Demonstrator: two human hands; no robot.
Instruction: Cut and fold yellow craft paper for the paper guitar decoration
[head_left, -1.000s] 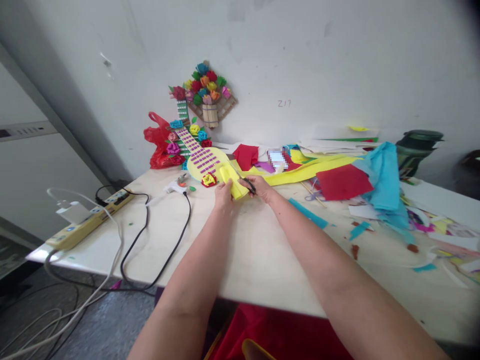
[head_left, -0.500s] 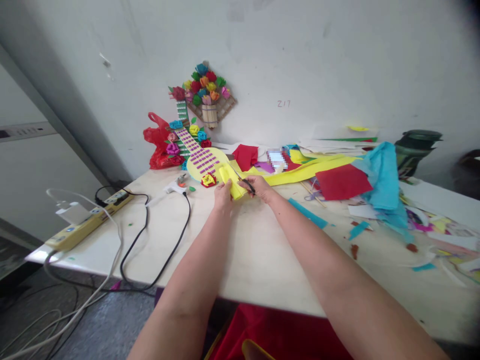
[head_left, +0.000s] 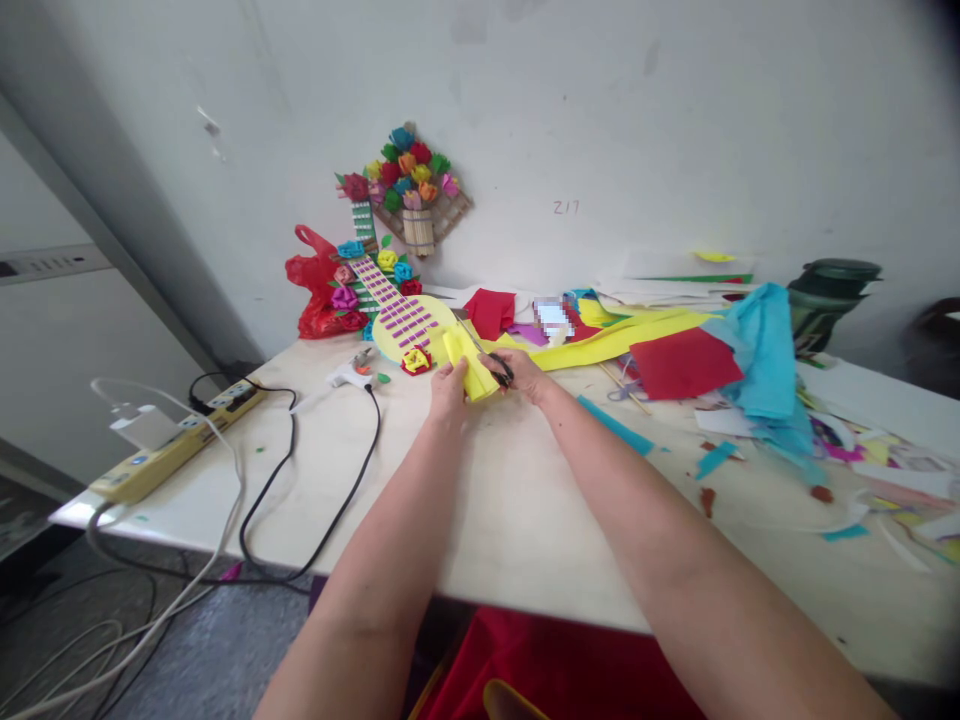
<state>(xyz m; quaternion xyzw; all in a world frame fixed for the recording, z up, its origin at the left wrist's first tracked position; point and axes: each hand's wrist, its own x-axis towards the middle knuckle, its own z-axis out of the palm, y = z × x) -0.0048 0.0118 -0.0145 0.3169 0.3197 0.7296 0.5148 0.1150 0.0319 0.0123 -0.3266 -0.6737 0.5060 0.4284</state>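
Note:
A folded piece of yellow crepe paper (head_left: 475, 374) is gripped at its lower left side by my left hand (head_left: 448, 388). My right hand (head_left: 523, 374) is closed around the dark handles of a pair of scissors (head_left: 501, 370). Their blades point up and left along the right side of the yellow piece. Just behind lies a guitar-shaped craft (head_left: 409, 318) with purple strips, and a red and yellow paper flower (head_left: 416, 360) rests at its lower edge. A long yellow paper strip (head_left: 622, 338) stretches to the right behind my right hand.
Left on the table are a white glue gun (head_left: 351, 375) with a black cord and a power strip (head_left: 180, 440). Red paper (head_left: 684, 362), blue crepe paper (head_left: 769, 350), scraps and a dark green bottle (head_left: 831, 305) occupy the right. A flower-basket craft (head_left: 418, 232) leans against the wall.
The scissors have shifted slightly, with their blades now reaching higher along the yellow piece's right side. Both hands have moved very little, and the yellow piece is still held.

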